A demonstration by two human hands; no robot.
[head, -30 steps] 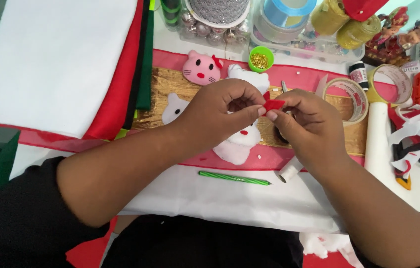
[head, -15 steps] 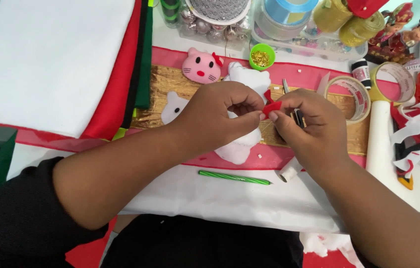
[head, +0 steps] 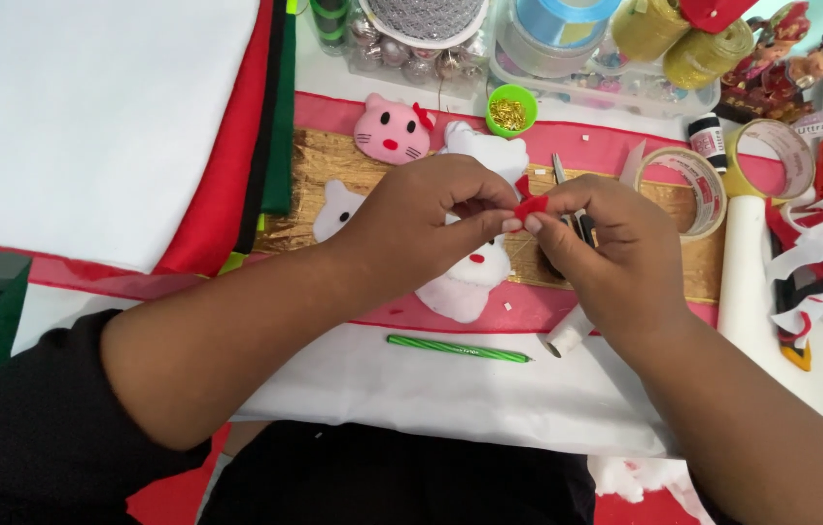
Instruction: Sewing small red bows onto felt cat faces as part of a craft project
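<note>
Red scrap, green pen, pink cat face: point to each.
Red scrap (head: 531,205), head view, the bit showing between the fingertips.
Green pen (head: 455,347), head view, mid-barrel.
Pink cat face (head: 390,131), head view, middle of the face.

Matt red felt, a small scrap (head: 531,205), sits pinched between the fingertips of the left hand (head: 436,214) and right hand (head: 615,243). Beneath the hands lies a soft white plush cat face (head: 470,282) on crinkled, shiny gold foil (head: 333,160). Just below the right hand rests a glossy green plastic pen (head: 458,348) on smooth white cloth (head: 431,389). Beyond the left hand sit a fuzzy pink plush face (head: 390,129) and stacked matt felt sheets (head: 110,117); right of the right hand, glossy tape rolls (head: 698,190).
</note>
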